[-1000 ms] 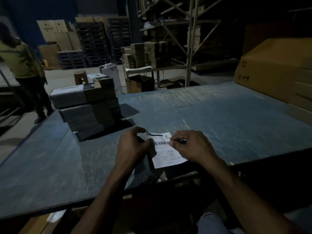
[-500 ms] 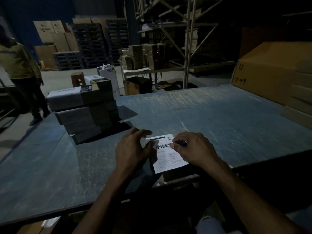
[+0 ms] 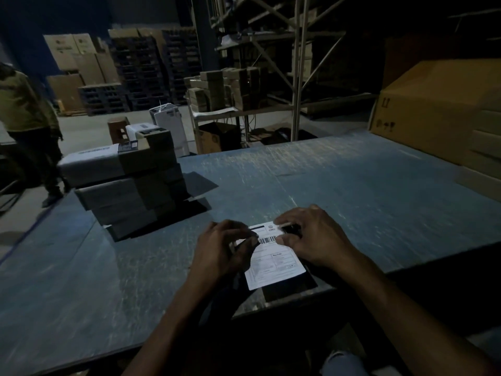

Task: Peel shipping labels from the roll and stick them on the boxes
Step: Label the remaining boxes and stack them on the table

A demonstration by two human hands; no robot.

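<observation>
Both hands shifted; left hand [image 3: 222, 248] and right hand [image 3: 311, 237] pinch label [image 3: 273, 260], lengthwise away.

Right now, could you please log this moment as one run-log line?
step: peeling | left hand: pinches label edge | right hand: pinches label top | label: at table front edge | boxes: stacked, untouched

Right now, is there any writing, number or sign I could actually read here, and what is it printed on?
White paper shipping label under both hands: a barcode and boxed print, too small and blurred to read.
Big brown cardboard carton at the right: dark handling symbols, no legible words.
White-topped box on the stack of flat boxes: a dark printed line, blurred.
Nothing can be quoted.
</observation>
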